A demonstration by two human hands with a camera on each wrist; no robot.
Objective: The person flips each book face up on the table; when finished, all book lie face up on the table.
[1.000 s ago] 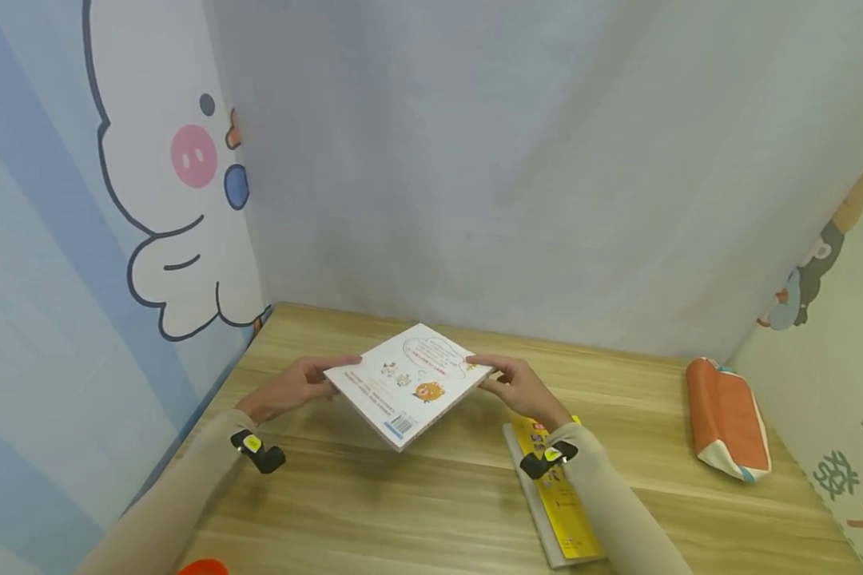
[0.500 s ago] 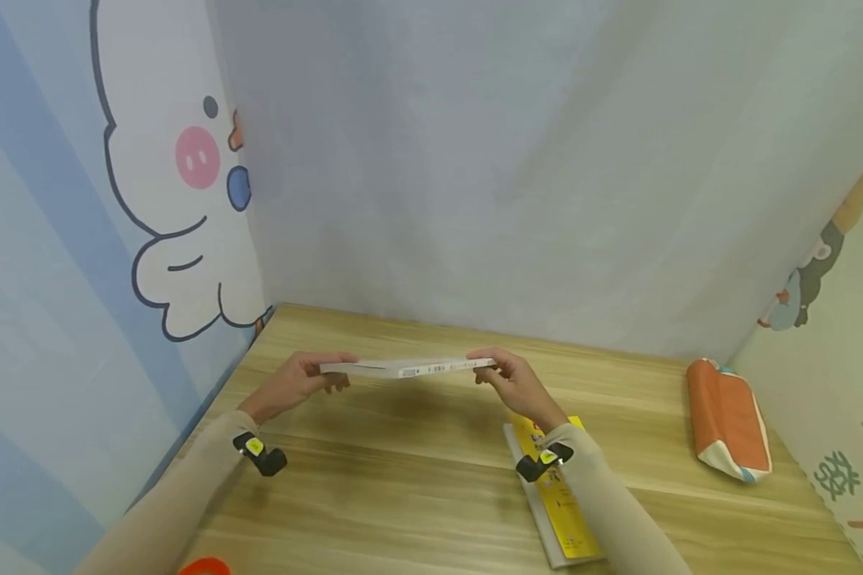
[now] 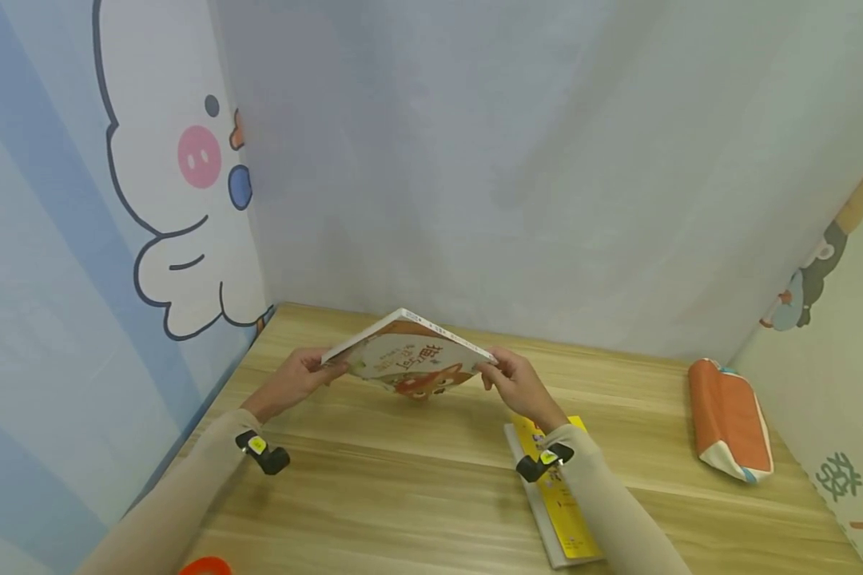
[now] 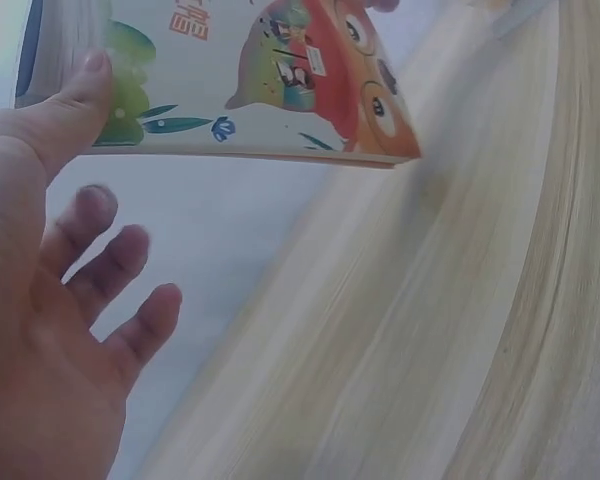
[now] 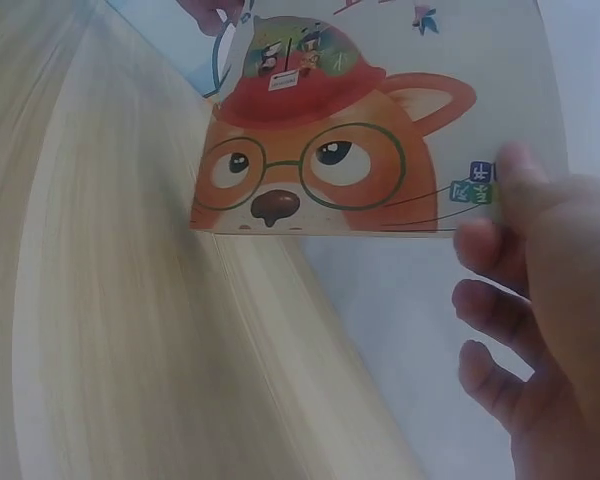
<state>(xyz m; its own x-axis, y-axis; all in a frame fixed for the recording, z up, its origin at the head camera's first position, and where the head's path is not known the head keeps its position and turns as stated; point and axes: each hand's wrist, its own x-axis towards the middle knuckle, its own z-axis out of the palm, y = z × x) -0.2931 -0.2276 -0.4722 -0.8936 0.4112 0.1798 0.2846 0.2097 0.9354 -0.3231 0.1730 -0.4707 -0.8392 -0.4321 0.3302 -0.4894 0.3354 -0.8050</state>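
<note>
One picture book [image 3: 411, 361] pinched aloft by two hands, left [image 3: 296, 381] and right [image 3: 515, 385], above one wooden table [image 3: 431, 495]

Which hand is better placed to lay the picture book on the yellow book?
Probably the right hand. It pinches the picture book at the corner nearer the yellow book; the left hand holds the far corner.

Light wood-grain surface [image 3: 417, 495] in a corner; plain grey back wall [image 3: 489, 160]; cartoon duck mural [image 3: 180, 200] at left of frame.
</note>
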